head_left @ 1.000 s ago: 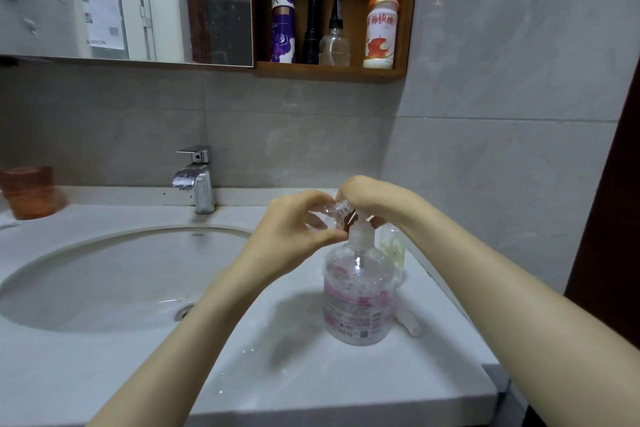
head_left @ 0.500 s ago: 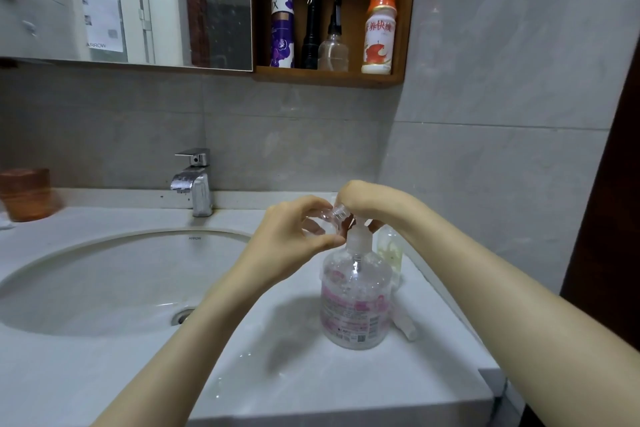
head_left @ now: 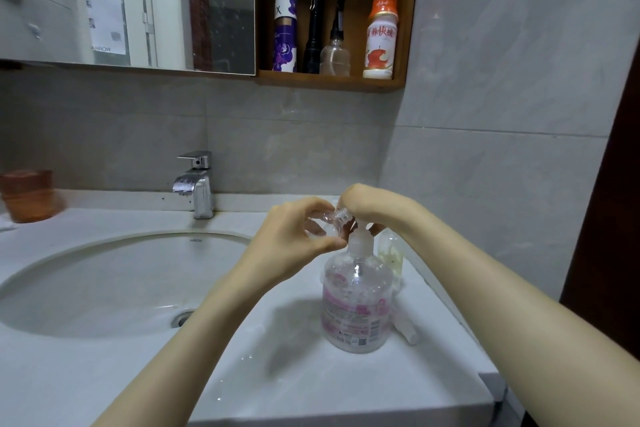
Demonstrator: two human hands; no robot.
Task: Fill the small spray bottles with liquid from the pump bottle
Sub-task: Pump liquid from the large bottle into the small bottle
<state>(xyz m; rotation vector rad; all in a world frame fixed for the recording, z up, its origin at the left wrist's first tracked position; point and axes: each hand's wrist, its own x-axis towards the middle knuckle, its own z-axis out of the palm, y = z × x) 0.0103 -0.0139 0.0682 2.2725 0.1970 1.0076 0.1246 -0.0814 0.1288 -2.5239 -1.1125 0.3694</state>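
On the right side of a white bathroom countertop (head_left: 311, 388), beside a round sink basin (head_left: 104, 288), a clear pump bottle (head_left: 356, 302) with a pink label is standing upright. The person's left hand (head_left: 294, 243) is gripping a small spray bottle (head_left: 329, 222), clear and uncapped, with fingers and thumb curling around it and its threaded neck tilting toward the pump's nozzle. The right hand (head_left: 375, 208) is sitting on top of the pump head, fingers curling down around it and hiding most of it. Just behind the pump bottle, a second small bottle (head_left: 390, 253) holding yellowish liquid is standing upright. A small pale object (head_left: 407, 331), too blurred to identify, is lying just right of the pump bottle's base. A chrome faucet (head_left: 195, 184) is rising behind the basin, and an orange cup (head_left: 27, 196) is sitting at the far left. Above, a wooden shelf (head_left: 332, 81) is holding 4 upright items beside a mirror (head_left: 128, 3)
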